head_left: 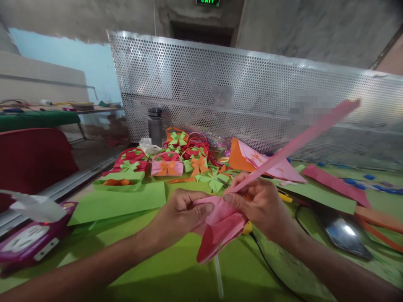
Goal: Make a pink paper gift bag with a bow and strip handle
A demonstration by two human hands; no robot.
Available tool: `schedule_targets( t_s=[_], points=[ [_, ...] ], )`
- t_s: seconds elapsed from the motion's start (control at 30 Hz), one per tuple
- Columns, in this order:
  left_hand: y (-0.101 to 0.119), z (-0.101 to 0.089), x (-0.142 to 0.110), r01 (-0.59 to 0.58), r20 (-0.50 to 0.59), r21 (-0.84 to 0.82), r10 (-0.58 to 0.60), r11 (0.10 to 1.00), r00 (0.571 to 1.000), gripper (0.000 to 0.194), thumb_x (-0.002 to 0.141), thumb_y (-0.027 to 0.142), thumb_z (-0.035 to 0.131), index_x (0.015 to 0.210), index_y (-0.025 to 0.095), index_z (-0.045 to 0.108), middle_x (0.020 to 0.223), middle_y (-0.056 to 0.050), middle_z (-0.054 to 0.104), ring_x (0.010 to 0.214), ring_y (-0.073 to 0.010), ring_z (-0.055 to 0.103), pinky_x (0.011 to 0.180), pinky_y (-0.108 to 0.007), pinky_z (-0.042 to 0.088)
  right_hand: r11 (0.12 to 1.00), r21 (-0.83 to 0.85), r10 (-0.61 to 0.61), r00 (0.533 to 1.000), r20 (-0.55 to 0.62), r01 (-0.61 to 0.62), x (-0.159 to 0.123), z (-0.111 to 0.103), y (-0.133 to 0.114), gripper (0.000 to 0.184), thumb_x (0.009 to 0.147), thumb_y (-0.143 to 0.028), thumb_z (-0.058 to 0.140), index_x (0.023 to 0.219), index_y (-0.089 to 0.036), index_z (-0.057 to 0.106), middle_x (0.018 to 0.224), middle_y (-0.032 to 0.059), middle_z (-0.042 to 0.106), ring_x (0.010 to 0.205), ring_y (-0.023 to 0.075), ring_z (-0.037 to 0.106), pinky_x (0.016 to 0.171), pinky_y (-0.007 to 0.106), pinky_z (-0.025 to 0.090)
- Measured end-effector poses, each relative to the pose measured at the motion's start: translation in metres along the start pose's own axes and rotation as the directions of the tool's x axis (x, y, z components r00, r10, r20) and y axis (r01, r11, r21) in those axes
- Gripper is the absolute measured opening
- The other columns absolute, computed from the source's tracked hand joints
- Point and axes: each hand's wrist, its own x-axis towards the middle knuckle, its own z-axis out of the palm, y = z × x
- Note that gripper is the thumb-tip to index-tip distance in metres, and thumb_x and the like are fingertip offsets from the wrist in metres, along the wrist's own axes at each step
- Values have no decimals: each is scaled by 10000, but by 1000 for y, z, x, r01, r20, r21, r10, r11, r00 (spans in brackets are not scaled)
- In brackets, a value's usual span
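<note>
A small folded pink paper bag [222,235] is held up above the green tabletop, its darker pink inside facing me. My left hand [185,209] pinches the bag's left edge between thumb and fingers. My right hand [262,205] grips a long pink paper strip [302,140] by its lower end, thumb pressing it against the bag's upper edge. The strip's free end slants up to the right. Whether the strip is attached to the bag is hidden by the fingers. Behind the right hand, a yellow tool [248,229] with a black cable is partly covered.
Finished small paper bags with bows [166,165] cluster at the back, near a grey bottle [155,126]. Green paper sheets [126,201] lie left, beside a purple power strip [37,239]. A dark shiny phone-like object [346,235] lies right. A perforated metal panel [195,75] stands behind.
</note>
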Motion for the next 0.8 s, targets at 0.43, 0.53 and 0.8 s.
schedule_targets(
  t_s=[0.43,0.53,0.8],
  points=[
    [-2,-1,0,58,39,-62,-55,996,998,326,794,431,542,743,111,586,566,34,413,474,-51,309,438,-184,240,999,-30,25,997,77,-23,2,1,0,152,747,-248,587,667,-190,472,649,0,561,556,107,469,488,227,381],
    [-1,-1,0,62,32,-49,-60,997,998,331,791,436,542,715,115,570,560,40,393,474,-50,293,433,-180,226,999,-27,27,996,79,-25,2,1,1,142,749,-242,582,678,-190,472,646,-8,554,551,100,457,484,219,373],
    [4,1,0,42,29,-42,-41,998,999,336,794,422,534,637,127,505,537,49,371,462,-44,270,415,-171,212,1000,-17,22,997,73,-21,0,3,1,135,741,-241,581,675,-190,475,632,-12,546,537,99,459,471,216,367]
  ],
)
